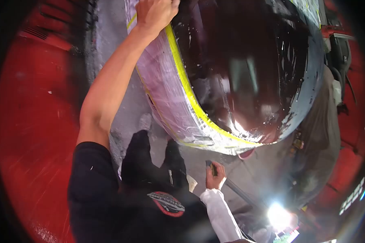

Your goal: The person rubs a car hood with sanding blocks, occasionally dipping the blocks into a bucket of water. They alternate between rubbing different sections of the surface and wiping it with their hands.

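Note:
My left hand [155, 16] is at the top of the view, over the yellow tape edge of a glossy dark car panel [239, 52]. Its fingers are curled and partly cut off by the frame, so what they hold, if anything, is hidden. Low in the middle, my right hand [215, 175], below a white sleeve, grips a small dark flat piece [208, 163] away from the panel. Yellow masking tape [182, 87] follows the panel's curved edge, beside wrinkled plastic film [162, 87]. White streaks and drops mark the glossy surface.
A red car body [32, 121] stands close on my left. More red bodywork [355, 121] and a grey cover [322, 137] are on the right. A bright lamp [279, 216] shines at the lower right. Part of a reddish round thing [246, 154] shows below the panel.

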The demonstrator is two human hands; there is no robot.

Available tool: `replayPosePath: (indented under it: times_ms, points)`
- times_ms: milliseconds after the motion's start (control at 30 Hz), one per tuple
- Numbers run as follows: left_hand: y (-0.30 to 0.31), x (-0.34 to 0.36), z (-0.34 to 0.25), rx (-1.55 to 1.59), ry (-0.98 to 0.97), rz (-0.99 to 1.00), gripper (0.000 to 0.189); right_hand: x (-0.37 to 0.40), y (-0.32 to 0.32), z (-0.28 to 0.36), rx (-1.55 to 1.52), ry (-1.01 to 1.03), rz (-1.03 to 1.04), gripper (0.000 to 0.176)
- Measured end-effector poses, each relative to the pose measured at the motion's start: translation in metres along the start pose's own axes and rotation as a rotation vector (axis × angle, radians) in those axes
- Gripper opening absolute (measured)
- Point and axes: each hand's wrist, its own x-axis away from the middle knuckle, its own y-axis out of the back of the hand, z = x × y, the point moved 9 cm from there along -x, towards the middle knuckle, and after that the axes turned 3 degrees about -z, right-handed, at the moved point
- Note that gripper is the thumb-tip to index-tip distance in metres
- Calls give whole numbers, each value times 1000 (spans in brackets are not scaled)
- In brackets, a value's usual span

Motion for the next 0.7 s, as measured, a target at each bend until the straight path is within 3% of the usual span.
replayPosePath:
  times_ms: [33, 100, 167, 200, 233, 300, 367, 433, 633, 700]
  points:
    - [1, 12, -6, 21, 32, 6, 41, 3, 0, 4, 12, 7, 12, 28]
    - [2, 38, -32, -40, 29, 172, 20, -1, 0, 10, 64, 2, 18, 28]
    - [18, 86, -78, 291, 167, 301, 21, -19, 2, 36, -14, 28, 9, 27]
    - [26, 121, -106, 292, 101, 316, 36, -28, 5, 55, 2, 47, 46, 28]
    - [46, 146, -139, 237, -5, 238, 39, -35, 9, 60, 21, 50, 44, 28]
    - [62, 205, -195, 444, -29, 307, 39, -47, 23, 80, 22, 178, -8, 29]
    - [53, 232, -249, 528, -1, 533, 38, -51, 35, 104, 26, 225, -23, 29]
    - [49, 225, -263, 536, 22, 525, 38, -51, 50, 102, 86, 128, -78, 29]
    - [54, 213, -241, 738, 126, 568, 45, -26, 60, 70, 234, 124, -81, 29]
    - [78, 192, -210, 791, 206, 352, 53, -22, 51, 82, 227, 131, -74, 29]
